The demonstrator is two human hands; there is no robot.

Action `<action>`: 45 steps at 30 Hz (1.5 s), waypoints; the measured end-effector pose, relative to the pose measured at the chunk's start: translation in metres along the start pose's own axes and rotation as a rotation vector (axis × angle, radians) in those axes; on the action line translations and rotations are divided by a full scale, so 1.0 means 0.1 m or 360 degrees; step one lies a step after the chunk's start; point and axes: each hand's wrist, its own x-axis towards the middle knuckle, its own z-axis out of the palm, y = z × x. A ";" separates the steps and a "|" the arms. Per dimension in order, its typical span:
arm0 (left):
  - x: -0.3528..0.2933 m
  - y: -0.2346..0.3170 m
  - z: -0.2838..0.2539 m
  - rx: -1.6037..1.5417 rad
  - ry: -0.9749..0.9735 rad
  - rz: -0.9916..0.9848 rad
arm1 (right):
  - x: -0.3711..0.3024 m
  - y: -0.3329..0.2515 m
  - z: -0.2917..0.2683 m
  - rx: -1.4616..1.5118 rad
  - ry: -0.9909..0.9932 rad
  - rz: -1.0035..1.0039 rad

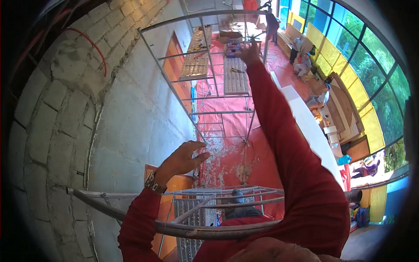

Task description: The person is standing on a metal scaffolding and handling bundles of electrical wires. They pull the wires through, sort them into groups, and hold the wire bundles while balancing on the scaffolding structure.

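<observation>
My left hand (183, 161), with a metal-banded watch (155, 183) at its wrist, is raised in the air with fingers apart and holds nothing. It is above the near curved scaffold rail (196, 230), apart from it. My right arm, in a red sleeve (292, 135), stretches far forward. At its end my right hand (251, 54) has its fingers stretched out, beside the upright of a tall metal scaffold frame (205, 19). A small dark shape lies by its fingertips; whether it touches the hand I cannot make out.
Perforated metal planks (236, 76) lie on the scaffold ahead, tools on them. A block wall (65, 109) runs along the left. Red sheeting (262, 153) covers the floor below. Several people work by the right windows; a capped person (238, 196) is below me.
</observation>
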 end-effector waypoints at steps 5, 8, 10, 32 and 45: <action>0.27 0.06 0.02 0.0142 0.0021 0.0262 | 0.33 -0.81 0.11 -0.0773 0.0090 -0.0679; 0.01 -0.15 0.04 0.0084 -0.0018 0.0048 | -0.30 0.51 0.39 -0.1007 0.0046 -0.0783; -0.06 -0.22 0.07 0.0076 -0.0022 0.0044 | -1.01 1.54 0.04 -0.0963 -0.0026 -0.0364; 0.00 -0.03 0.10 0.0243 -0.0318 0.0084 | -3.72 3.74 -2.49 -0.3279 -0.1464 0.0049; -0.12 -0.14 -0.03 0.0588 -0.0292 -0.0049 | -3.13 3.36 -2.26 -0.2266 -0.0600 0.0755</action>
